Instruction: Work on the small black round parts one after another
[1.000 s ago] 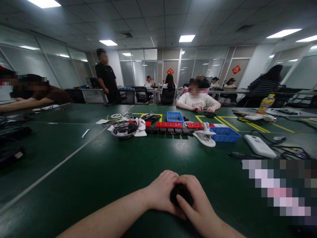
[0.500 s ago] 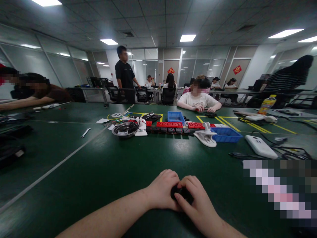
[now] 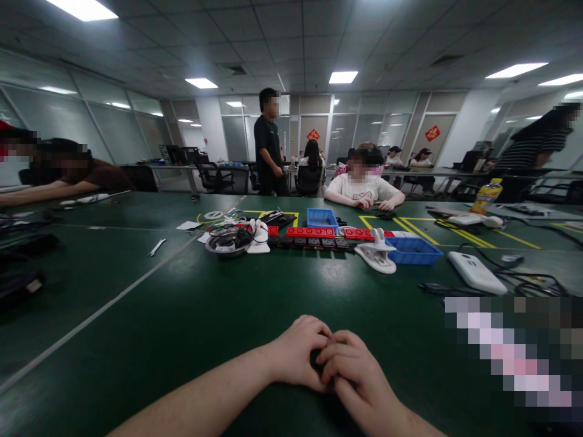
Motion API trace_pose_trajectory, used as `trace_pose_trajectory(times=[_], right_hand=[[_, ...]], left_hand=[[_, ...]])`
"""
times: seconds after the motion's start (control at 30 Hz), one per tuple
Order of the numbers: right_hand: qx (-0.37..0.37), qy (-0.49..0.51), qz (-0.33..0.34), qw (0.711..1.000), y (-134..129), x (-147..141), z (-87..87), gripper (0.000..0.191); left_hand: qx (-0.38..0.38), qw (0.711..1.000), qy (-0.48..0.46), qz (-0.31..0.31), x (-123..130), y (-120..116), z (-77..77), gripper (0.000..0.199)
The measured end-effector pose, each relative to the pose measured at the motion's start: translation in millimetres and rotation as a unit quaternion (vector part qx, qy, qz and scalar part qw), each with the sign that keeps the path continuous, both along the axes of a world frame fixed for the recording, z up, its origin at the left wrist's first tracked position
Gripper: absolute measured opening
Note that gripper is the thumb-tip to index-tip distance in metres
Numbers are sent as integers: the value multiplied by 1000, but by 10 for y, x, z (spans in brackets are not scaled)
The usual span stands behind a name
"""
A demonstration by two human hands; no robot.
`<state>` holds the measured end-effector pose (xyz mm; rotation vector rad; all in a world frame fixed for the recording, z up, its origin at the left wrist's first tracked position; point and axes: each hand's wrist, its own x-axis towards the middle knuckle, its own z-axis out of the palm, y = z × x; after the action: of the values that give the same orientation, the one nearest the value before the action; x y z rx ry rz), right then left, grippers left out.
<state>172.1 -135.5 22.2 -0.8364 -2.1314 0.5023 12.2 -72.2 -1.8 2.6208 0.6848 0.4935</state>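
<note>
Close in front of me on the dark green tabletop (image 3: 218, 321), both hands meet around a small black object (image 3: 315, 359). Only a dark, rounded bit of it shows between my fingers, so its kind cannot be made out. My left hand (image 3: 300, 351) comes from the left with its fingers curled round the object's far side. Bent over it from the right is my right hand (image 3: 357, 370), its fingertips touching the object and the left fingers. The underside of the object is hidden by the hands.
Beyond my hands stand a red-and-black power strip (image 3: 314, 238), a white clip stand (image 3: 378, 252), a blue bin (image 3: 412, 250) and a metal bowl of cables (image 3: 228, 243). A wrench (image 3: 157, 247) lies left; a white device (image 3: 476, 272) lies right. A person (image 3: 362, 182) sits opposite.
My right fingers have closed further over the black object, and less of it shows. In the background, a standing person has moved to the right.
</note>
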Motion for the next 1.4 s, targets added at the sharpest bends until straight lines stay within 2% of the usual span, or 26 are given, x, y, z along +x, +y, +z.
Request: trace_pose_trajectory(times=[0.13,0.23,0.33,0.47,0.77,0.9,1.1,1.4], right_hand=[[-5,9,-10,1000,-2,4,-8,24],[-12,21,-44,999,6,10,-38,20],[-20,24,-80,996,9,12,-67,16],[-34,12,-106,994,7,0,-79,12],[-47,-26,-123,991,22,-14,-89,4],[-43,-20,-111,993,14,-18,-60,3],[-32,1,-51,998,-9,-21,8,16],[-4,-21,17,1000,-45,-31,96,26]], left_hand=[[-4,1000,7,23,15,-47,49,44],[-8,999,4,43,39,-86,74,57],[-10,998,8,65,62,-113,75,62],[2,996,6,87,83,-141,72,60],[-10,995,33,95,94,-158,119,42],[-31,997,18,68,69,-131,114,39],[-24,1000,12,15,37,-74,63,32],[-15,1000,10,2,37,-69,35,35]])
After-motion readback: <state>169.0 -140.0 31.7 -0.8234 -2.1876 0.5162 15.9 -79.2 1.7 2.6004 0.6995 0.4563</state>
